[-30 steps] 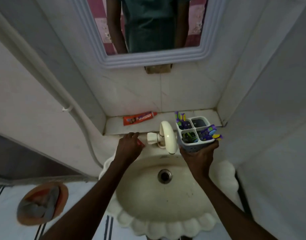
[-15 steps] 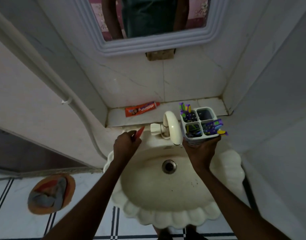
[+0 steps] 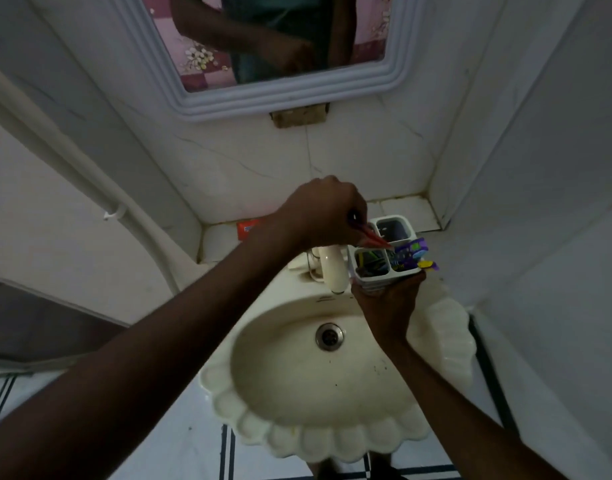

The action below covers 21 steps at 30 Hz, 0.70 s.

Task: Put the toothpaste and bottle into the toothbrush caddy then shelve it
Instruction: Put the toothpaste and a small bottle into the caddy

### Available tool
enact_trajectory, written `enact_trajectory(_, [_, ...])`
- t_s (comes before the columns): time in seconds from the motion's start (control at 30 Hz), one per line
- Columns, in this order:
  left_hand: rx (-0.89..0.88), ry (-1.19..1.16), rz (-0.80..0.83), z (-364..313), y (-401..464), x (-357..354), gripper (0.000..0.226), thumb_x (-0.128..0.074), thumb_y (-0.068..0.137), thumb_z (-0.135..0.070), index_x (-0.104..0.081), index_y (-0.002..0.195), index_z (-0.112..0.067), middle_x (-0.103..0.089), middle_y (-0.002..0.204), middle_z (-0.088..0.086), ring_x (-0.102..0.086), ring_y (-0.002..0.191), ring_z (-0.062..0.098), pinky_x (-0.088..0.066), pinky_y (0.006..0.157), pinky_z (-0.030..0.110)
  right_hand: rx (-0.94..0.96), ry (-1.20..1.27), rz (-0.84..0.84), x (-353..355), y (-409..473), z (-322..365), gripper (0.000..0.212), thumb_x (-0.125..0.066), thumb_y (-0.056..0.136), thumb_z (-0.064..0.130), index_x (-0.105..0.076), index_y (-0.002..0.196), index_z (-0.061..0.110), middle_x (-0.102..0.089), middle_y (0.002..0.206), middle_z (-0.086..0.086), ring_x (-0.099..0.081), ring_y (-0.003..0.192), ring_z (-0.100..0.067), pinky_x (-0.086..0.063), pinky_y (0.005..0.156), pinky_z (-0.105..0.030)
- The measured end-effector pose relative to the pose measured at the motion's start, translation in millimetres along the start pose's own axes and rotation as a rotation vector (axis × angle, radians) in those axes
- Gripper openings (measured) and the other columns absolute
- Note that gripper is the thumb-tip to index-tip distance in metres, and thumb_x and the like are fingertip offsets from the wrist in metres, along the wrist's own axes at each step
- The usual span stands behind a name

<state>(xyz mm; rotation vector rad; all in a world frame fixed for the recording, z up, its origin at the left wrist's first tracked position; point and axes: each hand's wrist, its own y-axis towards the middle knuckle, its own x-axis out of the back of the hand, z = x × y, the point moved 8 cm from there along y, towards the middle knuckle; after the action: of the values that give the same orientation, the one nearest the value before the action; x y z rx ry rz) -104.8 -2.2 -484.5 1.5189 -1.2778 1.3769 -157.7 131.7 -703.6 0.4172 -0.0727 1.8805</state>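
Head view: right hand [image 3: 387,303] wraps the base of the white toothbrush caddy [image 3: 384,258], holding it above the sink's [image 3: 332,438] far rim beside the tap [image 3: 332,271]. Left hand [image 3: 325,213] is clenched on a slim red item [image 3: 377,240], its tip at the caddy's centre divider. Orange toothpaste [image 3: 247,228] lies on the far ledge [image 3: 405,209], mostly hidden behind the left wrist.

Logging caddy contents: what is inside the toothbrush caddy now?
The caddy shows four compartments: purple and yellow toothbrushes in the right front, dark items in the left front, the right rear looks empty, and the left hand covers the fourth.
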Motion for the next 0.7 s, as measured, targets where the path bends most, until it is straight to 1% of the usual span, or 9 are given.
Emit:
enact_trajectory(0.07, [-0.013,0.123,0.064,-11,18,-15,0.033,-0.072,0.081,-0.044,-0.073,0.108,-0.025,-0.072,0.104,-0.001,-0.062,0.091,0.017,-0.045,0.072,0.031,0.007,-0.035,-0.010,1,-1,1,0.114,-0.097,0.063,0.037,-0.028,0.148,0.003,-0.053,0.142,-0.012,-0.057,0.127,-0.020,-0.048,0.101,-0.012])
enact_trajectory(0.13, [-0.015,0.190,0.078,-20,29,-28,0.036,-0.073,0.082,-0.039,-0.070,0.113,-0.020,-0.070,0.107,0.004,-0.065,0.096,0.022,-0.043,0.070,0.031,0.009,-0.089,-0.030,1,-1,1,0.117,-0.096,0.062,0.040,-0.028,0.148,-0.001,-0.053,0.140,-0.017,-0.058,0.127,-0.028,-0.054,0.101,-0.029])
enact_trajectory(0.27, [-0.033,0.173,0.081,-28,36,-51,0.037,-0.069,0.086,-0.034,-0.069,0.118,-0.014,-0.070,0.114,0.009,-0.067,0.100,0.025,-0.049,0.074,0.031,0.041,-0.103,-0.055,3,-1,6,0.118,-0.096,0.062,0.039,-0.025,0.149,-0.001,-0.051,0.143,-0.020,-0.056,0.131,-0.033,-0.053,0.105,-0.041])
enact_trajectory(0.33, [-0.020,0.099,0.075,-20,38,-54,0.031,-0.067,0.086,-0.029,-0.071,0.114,-0.015,-0.072,0.110,0.008,-0.067,0.098,0.024,-0.053,0.077,0.034,0.053,-0.094,-0.048,3,0,8,0.119,-0.096,0.064,0.039,-0.023,0.150,0.001,-0.049,0.147,-0.020,-0.054,0.134,-0.032,-0.051,0.108,-0.040])
enact_trajectory(0.4, [0.033,-0.003,0.034,1,37,-47,0.024,-0.066,0.085,-0.027,-0.075,0.105,-0.018,-0.074,0.103,0.007,-0.067,0.091,0.022,-0.054,0.077,0.034,0.033,-0.074,-0.037,2,0,8,0.117,-0.096,0.064,0.039,-0.024,0.150,0.003,-0.052,0.145,-0.017,-0.056,0.132,-0.027,-0.050,0.106,-0.030])
enact_trajectory(0.47, [0.086,-0.092,-0.073,31,35,-29,0.019,-0.066,0.085,-0.027,-0.077,0.098,-0.019,-0.077,0.099,0.005,-0.070,0.089,0.021,-0.057,0.082,0.036,0.000,-0.042,-0.040,2,1,3,0.116,-0.098,0.062,0.036,-0.027,0.148,0.003,-0.054,0.142,-0.015,-0.057,0.129,-0.021,-0.048,0.104,-0.021])
enact_trajectory(0.53, [0.159,-0.144,-0.209,69,30,-15,0.021,-0.063,0.086,-0.026,-0.079,0.096,-0.017,-0.079,0.097,0.005,-0.074,0.088,0.023,-0.058,0.084,0.034,-0.011,-0.048,-0.044,1,1,-3,0.115,-0.098,0.060,0.036,-0.029,0.145,0.002,-0.055,0.139,-0.015,-0.058,0.127,-0.027,-0.053,0.102,-0.032])
enact_trajectory(0.6, [0.285,-0.180,-0.287,114,23,-19,0.025,-0.061,0.088,-0.026,-0.079,0.100,-0.014,-0.079,0.102,0.008,-0.073,0.093,0.027,-0.055,0.084,0.031,-0.009,-0.064,-0.051,0,1,-8,0.114,-0.099,0.058,0.035,-0.030,0.143,0.001,-0.055,0.137,-0.016,-0.058,0.125,-0.032,-0.054,0.098,-0.037])
enact_trajectory(0.7, [0.469,-0.211,-0.182,171,17,-61,0.036,-0.066,0.089,-0.034,-0.069,0.119,-0.013,-0.071,0.121,0.010,-0.067,0.110,0.027,-0.049,0.090,0.030,-0.004,-0.091,-0.061,0,-1,-8,0.114,-0.100,0.057,0.032,-0.032,0.142,-0.002,-0.056,0.135,-0.019,-0.059,0.123,-0.035,-0.047,0.095,-0.029])
